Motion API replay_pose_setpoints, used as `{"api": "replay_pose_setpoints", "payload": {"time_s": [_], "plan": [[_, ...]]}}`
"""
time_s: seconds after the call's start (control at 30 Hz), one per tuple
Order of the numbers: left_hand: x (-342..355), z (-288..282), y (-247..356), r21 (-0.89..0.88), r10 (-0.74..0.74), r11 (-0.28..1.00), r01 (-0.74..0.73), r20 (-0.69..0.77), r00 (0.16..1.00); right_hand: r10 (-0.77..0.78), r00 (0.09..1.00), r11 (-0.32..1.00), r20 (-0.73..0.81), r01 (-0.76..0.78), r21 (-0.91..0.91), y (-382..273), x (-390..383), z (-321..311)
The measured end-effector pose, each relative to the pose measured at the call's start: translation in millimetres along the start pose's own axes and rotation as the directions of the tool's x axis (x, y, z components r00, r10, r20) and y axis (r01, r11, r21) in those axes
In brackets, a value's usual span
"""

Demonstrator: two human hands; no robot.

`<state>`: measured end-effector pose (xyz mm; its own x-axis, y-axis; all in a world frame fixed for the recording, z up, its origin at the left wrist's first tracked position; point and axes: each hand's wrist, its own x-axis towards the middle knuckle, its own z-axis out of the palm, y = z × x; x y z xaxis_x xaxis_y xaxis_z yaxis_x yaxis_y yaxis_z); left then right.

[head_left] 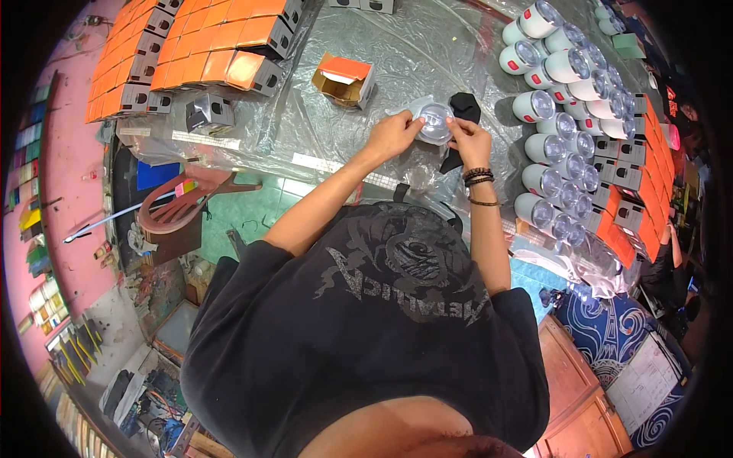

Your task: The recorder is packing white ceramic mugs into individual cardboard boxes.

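Both my hands hold a round white lamp with a clear lens (434,122) over the plastic-covered table (397,53). My left hand (393,135) grips its left rim, and my right hand (467,139) grips its right rim. A black cloth (463,107) lies just behind my right hand, partly hidden by it. An opened orange and grey box (345,79) stands on the table beyond the lamp.
Stacked orange and grey boxes (202,53) fill the far left of the table. Several white lamps with clear lenses (561,130) stand in rows on the right, with more boxes (634,183) beside them. A red plastic chair (187,202) stands lower left.
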<state>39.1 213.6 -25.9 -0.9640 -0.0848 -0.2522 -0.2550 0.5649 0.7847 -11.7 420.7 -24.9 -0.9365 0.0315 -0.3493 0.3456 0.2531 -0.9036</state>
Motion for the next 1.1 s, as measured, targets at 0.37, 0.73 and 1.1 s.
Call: {"api": "replay_pose_setpoints", "payload": {"time_s": [0.37, 0.73, 1.1], "plan": [[-2, -21, 24, 0.201, 0.118, 0.973, -0.111, -0.026, 0.993, -0.145, 0.983, 0.984, -0.113, 0.132, -0.121, -3, -1, -6], [2, -76, 71, 0.273, 0.258, 0.935, -0.225, -0.093, 0.962, -0.284, 0.957, 0.933, -0.056, 0.262, -0.248, -77, -15, -32], [-8, -89, 78, 0.338, 0.281, 0.911, -0.237, -0.087, 0.956, -0.321, 0.947, 0.903, 0.008, 0.308, -0.301, -86, -22, -37]]}}
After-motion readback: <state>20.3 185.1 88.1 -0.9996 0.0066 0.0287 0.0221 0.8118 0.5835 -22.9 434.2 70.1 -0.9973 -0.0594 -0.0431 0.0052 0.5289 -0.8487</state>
